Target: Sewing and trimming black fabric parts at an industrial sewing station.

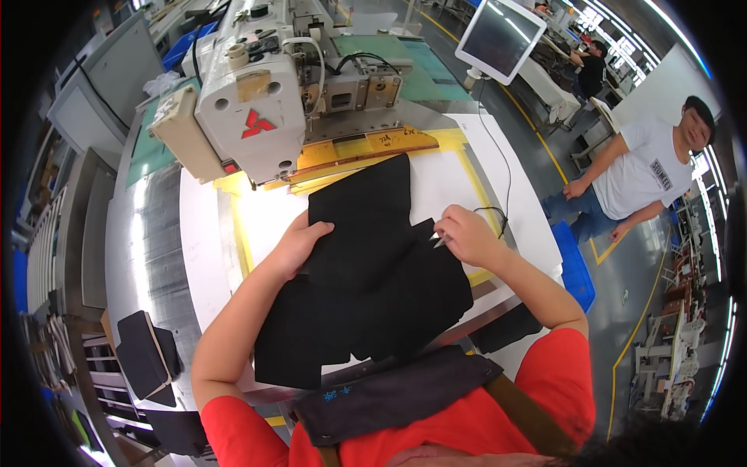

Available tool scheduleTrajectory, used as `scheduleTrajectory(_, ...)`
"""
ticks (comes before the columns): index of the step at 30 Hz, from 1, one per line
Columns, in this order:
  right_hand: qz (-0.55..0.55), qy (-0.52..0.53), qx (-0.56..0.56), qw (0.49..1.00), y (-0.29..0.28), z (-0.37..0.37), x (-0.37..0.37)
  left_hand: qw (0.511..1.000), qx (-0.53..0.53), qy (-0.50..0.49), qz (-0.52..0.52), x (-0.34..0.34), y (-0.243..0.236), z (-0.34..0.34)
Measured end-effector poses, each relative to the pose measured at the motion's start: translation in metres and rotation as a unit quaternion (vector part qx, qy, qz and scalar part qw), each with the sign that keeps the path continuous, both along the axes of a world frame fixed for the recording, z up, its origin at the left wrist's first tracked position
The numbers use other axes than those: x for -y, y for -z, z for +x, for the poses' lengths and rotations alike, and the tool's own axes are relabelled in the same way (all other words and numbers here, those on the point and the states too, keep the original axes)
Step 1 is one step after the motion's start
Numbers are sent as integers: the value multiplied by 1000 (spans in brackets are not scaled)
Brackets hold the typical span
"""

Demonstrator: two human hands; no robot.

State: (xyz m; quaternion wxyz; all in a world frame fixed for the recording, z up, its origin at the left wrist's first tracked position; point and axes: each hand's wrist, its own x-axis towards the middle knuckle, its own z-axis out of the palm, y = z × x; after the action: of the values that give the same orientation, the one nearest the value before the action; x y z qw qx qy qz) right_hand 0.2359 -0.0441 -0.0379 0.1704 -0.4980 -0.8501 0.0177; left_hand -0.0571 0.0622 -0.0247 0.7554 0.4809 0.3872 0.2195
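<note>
A large black cut panel [362, 261], seemingly fabric, lies spread in front of me over the white work surface, with notches along its near edge. My left hand [300, 243] grips its left edge, thumb on top and the other fingers hidden beneath. At the panel's right edge, my right hand [468, 236] is closed round a small pointed metal tool [441, 240]. Only the tool's silver tips show, touching or just above the fabric, so its exact kind is unclear.
A white industrial sewing machine head [253, 117] stands beyond the panel, with a yellow-edged template [373, 145] beside it. Folded black pieces [148, 358] lie at left. A blue bin [574, 268] is at right. A person in a white T-shirt [642, 175] stands nearby; a monitor [500, 39] is behind.
</note>
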Motion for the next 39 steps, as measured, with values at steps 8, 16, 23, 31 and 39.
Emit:
scheduleTrajectory(8, -230, 13, -462, 856, -58, -88, 7, 831, -147, 72, 531, 54, -43, -3)
scheduleTrajectory(16, -267, 40, -664, 698, -46, -130, 1, 736, -135, 72, 659, 70, -63, -9)
scheduleTrajectory(23, -369, 185, -739, 533, -29, -98, -8, 879, -120, -146, 439, 11, -1, -7)
scheduleTrajectory(31, -412, 124, -779, 456, -47, -78, -3, 997, 47, 37, -38, 16, 13, 7)
scheduleTrajectory(39, -300, 58, -713, 632, 0, -43, -14, 998, 37, -52, 19, 14, 21, 6)
